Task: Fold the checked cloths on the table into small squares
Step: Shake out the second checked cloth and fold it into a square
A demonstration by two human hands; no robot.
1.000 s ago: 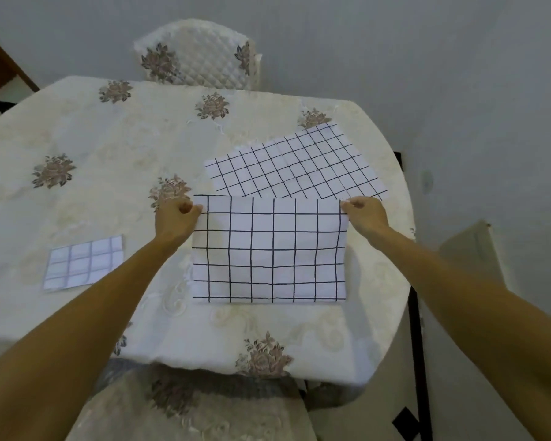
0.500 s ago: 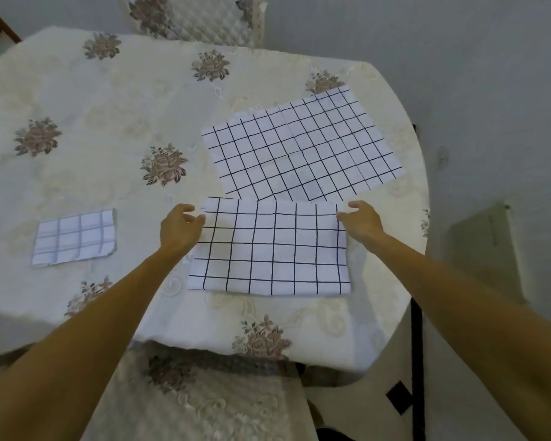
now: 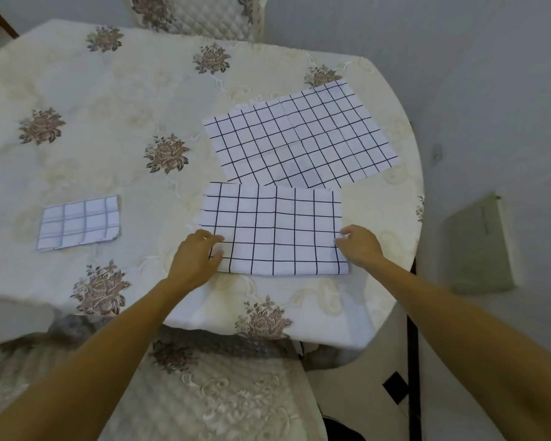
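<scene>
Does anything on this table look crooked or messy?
Only small things: the unfolded cloth lies at a slant to the half-folded cloth, and the small folded cloth has an uneven right edge.

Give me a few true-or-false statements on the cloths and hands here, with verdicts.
1. Three checked cloths lie on the table. True.
2. The smallest cloth lies at the right. False: it lies at the left.
3. The left hand and the right hand are at opposite side edges of the middle cloth. True.
4. The far cloth is folded into a small square. False: it lies spread out, the largest.
</scene>
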